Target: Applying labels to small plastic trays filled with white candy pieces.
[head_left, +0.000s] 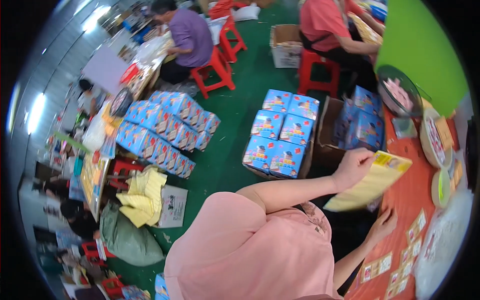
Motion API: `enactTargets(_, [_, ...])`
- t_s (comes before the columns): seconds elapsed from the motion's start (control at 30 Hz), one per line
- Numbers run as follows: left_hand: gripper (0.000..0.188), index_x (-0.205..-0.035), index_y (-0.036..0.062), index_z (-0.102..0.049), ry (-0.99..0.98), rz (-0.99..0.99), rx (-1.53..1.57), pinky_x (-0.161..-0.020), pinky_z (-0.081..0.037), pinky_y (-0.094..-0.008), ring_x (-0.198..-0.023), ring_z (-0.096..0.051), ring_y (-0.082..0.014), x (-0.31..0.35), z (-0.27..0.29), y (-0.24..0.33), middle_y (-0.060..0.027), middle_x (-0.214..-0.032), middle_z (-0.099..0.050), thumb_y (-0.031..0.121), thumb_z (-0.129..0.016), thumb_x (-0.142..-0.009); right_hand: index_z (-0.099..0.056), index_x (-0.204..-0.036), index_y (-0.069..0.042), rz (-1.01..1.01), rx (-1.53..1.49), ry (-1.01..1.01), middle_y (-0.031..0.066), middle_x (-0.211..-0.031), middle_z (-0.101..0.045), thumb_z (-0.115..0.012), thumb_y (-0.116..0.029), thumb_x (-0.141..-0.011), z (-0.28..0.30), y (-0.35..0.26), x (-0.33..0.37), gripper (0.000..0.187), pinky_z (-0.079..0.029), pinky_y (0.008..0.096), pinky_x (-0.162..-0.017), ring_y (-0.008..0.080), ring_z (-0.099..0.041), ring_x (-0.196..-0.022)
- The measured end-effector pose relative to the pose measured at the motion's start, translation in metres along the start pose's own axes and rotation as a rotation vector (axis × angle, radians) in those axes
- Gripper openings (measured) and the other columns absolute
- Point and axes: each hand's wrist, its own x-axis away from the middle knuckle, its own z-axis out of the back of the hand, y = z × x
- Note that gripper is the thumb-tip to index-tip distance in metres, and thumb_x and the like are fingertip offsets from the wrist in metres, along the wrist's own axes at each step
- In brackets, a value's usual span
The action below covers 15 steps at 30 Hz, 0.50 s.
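My left hand (356,167) is closed on one end of a long yellow printed paper strip (367,181), which slants down and left over the table's near edge and is slightly blurred. My right hand (384,227) is lower, at the edge of the orange-red table (410,185), its fingers loosely apart and holding nothing that I can see. Close to it on the table lie several small printed cards (377,266) in short rows.
Along the table's far side stand a dark clear bowl (400,92) of pink pieces, a white bowl (434,140) and a pale green bowl (441,187). Stacked blue boxes (282,132) stand on the green floor. Yellow folded strips (142,197) fill a carton. Co-workers sit on red stools (215,72).
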Motion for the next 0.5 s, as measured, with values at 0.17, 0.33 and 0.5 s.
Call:
enactTargets(0.17, [0.013, -0.098, -0.0019, -0.068, -0.205, 0.463, 0.367, -0.052, -0.051, -0.0255, -0.066, -0.061, -0.0099, 0.002, -0.012, 0.021, -0.0035, -0.082, -0.065, 0.007, -0.059, -0.095, -0.061, -0.121, 0.001, -0.209, -0.313, 0.072, 0.0132, -0.124, -0.062, -0.055, -0.015, -0.101, 0.025, -0.074, -0.006, 0.027, -0.047, 0.0334, -0.096, 0.0239, -0.06, -0.114])
enactTargets(0.33, [0.021, -0.108, -0.0063, -0.066, -0.468, 0.541, 0.4, -0.055, -0.056, -0.0245, -0.067, -0.065, -0.0105, 0.004, -0.036, 0.024, -0.0079, -0.091, -0.069, 0.011, -0.059, -0.099, -0.066, -0.105, -0.001, 0.081, -0.312, 0.258, 0.0137, -0.109, -0.064, -0.069, 0.002, -0.086, 0.05, -0.138, -0.029, 0.019, -0.05, 0.035, -0.088, 0.0285, -0.063, -0.102])
enactTargets(0.5, [0.023, -0.115, -0.0069, -0.064, -0.638, 0.563, 0.393, -0.067, -0.061, -0.0265, -0.083, -0.067, -0.011, 0.006, -0.061, 0.018, -0.0086, -0.099, -0.07, 0.008, -0.059, -0.099, -0.065, -0.101, 0.0, 0.169, -0.188, 0.228, 0.0129, -0.104, -0.063, -0.07, 0.002, -0.081, 0.055, -0.125, -0.038, 0.02, -0.052, 0.0385, -0.083, 0.0316, -0.062, -0.096])
